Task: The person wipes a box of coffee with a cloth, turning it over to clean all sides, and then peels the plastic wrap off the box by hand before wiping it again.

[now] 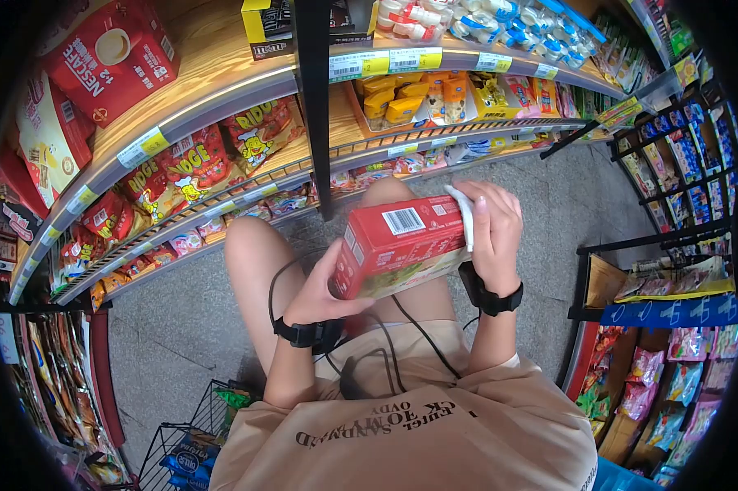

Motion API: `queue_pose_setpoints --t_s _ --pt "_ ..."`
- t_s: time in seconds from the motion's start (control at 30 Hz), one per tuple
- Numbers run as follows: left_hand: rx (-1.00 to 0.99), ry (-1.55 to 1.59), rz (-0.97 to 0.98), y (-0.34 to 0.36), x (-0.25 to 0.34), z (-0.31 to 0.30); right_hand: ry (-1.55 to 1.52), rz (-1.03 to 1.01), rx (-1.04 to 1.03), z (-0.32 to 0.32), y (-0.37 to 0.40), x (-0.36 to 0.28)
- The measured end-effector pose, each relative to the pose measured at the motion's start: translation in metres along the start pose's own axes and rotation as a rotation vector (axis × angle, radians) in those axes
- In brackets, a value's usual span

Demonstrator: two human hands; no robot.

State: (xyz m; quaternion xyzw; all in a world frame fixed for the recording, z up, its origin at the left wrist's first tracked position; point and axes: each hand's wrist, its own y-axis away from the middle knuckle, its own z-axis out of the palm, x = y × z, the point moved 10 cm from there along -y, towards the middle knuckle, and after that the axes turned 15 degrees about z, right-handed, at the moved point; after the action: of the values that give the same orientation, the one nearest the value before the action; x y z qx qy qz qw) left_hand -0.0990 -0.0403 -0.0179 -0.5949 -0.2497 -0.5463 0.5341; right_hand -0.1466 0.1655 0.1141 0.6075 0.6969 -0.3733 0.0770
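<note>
Box [406, 245], mostly red with a barcode on its upper face, is held at a tilt above the person's thighs [250, 270], between the two hands. The left hand [320, 288] clasps its left end, thumb along the upper corner and fingers toward the lower edge. At the opposite end, the right hand [497, 229] grasps a white cloth [463, 214] and presses it against the box, thumb on the near side. The box's underside and far side are hidden, as is much of the cloth beneath the right hand; the slanted print is hard to read. Dark cables [393, 352] run below the box, partly out of sight. Beyond stand stocked shelves [221, 41]; at lower left, a wire basket [166, 425] with blue packets [193, 458] is cut off.
</note>
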Motion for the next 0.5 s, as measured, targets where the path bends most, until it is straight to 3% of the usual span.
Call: queue_pose_setpoints --t_s 0.17,0.5 --pt "-0.037 -0.050 0.012 0.005 -0.006 0.002 0.026 0.042 -0.102 -0.005 0.000 -0.005" --pt "-0.061 -0.100 0.052 0.004 -0.003 0.001 0.108 -0.109 -0.221 0.007 0.020 -0.052"
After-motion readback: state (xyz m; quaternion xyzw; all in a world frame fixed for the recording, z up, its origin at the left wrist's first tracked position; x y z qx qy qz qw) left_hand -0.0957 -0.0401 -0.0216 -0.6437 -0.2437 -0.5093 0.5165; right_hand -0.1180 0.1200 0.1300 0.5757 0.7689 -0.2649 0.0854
